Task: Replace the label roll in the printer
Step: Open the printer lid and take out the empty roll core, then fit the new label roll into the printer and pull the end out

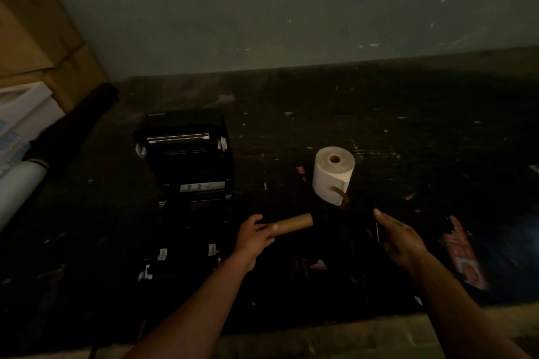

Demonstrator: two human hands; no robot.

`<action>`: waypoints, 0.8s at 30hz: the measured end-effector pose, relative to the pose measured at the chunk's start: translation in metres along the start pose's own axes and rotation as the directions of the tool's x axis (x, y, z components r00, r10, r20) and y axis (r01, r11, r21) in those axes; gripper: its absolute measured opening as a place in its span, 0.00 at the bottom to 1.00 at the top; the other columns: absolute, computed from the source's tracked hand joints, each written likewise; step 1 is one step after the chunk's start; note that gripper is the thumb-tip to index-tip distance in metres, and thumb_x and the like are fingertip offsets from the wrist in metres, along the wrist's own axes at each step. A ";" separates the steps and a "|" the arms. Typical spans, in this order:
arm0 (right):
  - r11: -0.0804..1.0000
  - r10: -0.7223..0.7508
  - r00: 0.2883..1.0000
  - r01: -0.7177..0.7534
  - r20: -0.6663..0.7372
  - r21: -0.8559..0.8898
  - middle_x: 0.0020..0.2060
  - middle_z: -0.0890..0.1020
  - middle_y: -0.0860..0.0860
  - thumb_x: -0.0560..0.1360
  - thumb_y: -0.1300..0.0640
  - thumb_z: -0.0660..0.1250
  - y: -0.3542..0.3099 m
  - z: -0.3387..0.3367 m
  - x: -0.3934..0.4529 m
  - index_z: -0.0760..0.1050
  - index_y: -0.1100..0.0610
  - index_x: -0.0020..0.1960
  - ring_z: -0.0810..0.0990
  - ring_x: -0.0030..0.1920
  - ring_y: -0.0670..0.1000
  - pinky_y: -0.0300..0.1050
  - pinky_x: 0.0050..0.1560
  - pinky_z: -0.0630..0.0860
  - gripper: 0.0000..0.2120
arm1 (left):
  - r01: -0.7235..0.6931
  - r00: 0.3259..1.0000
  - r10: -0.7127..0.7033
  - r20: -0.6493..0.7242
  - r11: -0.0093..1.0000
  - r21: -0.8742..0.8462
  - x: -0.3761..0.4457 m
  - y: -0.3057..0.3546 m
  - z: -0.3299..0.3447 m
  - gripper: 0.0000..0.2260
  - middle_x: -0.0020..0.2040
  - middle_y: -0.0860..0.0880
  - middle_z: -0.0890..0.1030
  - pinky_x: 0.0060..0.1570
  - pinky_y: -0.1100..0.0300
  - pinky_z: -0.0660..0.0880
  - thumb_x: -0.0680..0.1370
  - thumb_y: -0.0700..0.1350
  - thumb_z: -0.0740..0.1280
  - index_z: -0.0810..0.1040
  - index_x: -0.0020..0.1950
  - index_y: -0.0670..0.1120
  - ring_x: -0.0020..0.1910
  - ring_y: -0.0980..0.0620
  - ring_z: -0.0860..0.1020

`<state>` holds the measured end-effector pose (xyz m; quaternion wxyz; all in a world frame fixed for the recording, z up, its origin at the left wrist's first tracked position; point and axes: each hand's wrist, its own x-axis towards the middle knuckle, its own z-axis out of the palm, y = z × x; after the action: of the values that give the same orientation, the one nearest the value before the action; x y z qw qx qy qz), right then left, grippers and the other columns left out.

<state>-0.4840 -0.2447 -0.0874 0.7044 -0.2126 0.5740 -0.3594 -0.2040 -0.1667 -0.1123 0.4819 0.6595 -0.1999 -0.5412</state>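
Observation:
A black label printer [186, 160] stands open on the dark table, its lid tipped back and its roll bay exposed. My left hand [253, 237] is shut on a bare brown cardboard core [294, 224], held level just right of the printer's front. A full white label roll [333, 178] stands on end to the right, with a loose tail and a brown strip at its base. My right hand [399, 237] hovers open below and right of that roll, fingers spread, holding nothing that I can make out.
Cardboard boxes [35, 44] and white rolled sheets [20, 183] crowd the left edge, with a long black tube [75, 122] leaning beside them. A red wrapper [463, 253] lies at the right. The table's pale front edge [320, 338] runs along the bottom. A wall stands behind.

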 end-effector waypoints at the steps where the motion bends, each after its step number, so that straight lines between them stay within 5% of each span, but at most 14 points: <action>1: 1.000 0.013 1.000 -0.014 -0.006 -0.016 0.55 0.80 0.58 0.72 0.57 0.68 0.000 -0.003 0.001 0.76 0.56 0.59 0.78 0.56 0.58 0.55 0.59 0.73 0.16 | 0.003 1.000 -0.002 -0.029 1.000 0.007 0.001 -0.003 0.000 0.26 0.57 0.42 0.74 0.53 0.56 0.75 0.75 0.36 0.69 0.64 0.71 0.41 0.54 0.47 0.75; 6: 0.990 0.045 0.999 -0.044 0.002 -0.136 0.56 0.79 0.59 0.72 0.59 0.68 0.011 -0.005 0.007 0.77 0.59 0.57 0.78 0.56 0.58 0.55 0.61 0.73 0.13 | -0.070 0.993 0.089 -0.079 0.974 0.215 0.003 -0.019 0.011 0.28 0.63 0.42 0.75 0.59 0.51 0.75 0.74 0.39 0.70 0.63 0.72 0.45 0.54 0.48 0.77; 10: 0.965 -0.023 1.000 0.022 -0.002 -0.260 0.53 0.80 0.56 0.72 0.57 0.68 0.015 0.002 0.009 0.77 0.55 0.56 0.80 0.48 0.55 0.49 0.41 0.77 0.12 | -0.186 0.974 0.228 -0.013 0.825 0.533 -0.003 -0.025 0.019 0.29 0.61 0.46 0.79 0.64 0.52 0.70 0.74 0.41 0.70 0.63 0.72 0.46 0.59 0.48 0.76; 17: 0.686 -0.217 0.974 0.204 0.072 -0.699 0.61 0.76 0.54 0.75 0.51 0.64 0.017 0.006 0.014 0.69 0.51 0.66 0.78 0.54 0.52 0.53 0.55 0.76 0.20 | -0.270 0.952 0.294 0.087 0.667 0.694 -0.005 -0.029 0.022 0.32 0.63 0.45 0.77 0.62 0.59 0.69 0.75 0.41 0.70 0.58 0.75 0.47 0.61 0.48 0.75; 24: 0.598 -0.347 0.933 0.295 0.091 -0.745 0.59 0.77 0.53 0.75 0.51 0.65 0.010 0.011 0.005 0.70 0.53 0.65 0.78 0.53 0.50 0.52 0.55 0.77 0.19 | -0.264 0.960 0.249 0.128 0.657 0.706 0.007 -0.012 0.021 0.36 0.65 0.46 0.76 0.59 0.60 0.70 0.73 0.47 0.71 0.55 0.76 0.49 0.62 0.50 0.74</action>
<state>-0.4700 -0.2432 -0.0947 0.4591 -0.5709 0.6445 -0.2188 -0.2242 -0.1755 -0.1254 0.2560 0.7543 -0.4905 -0.3534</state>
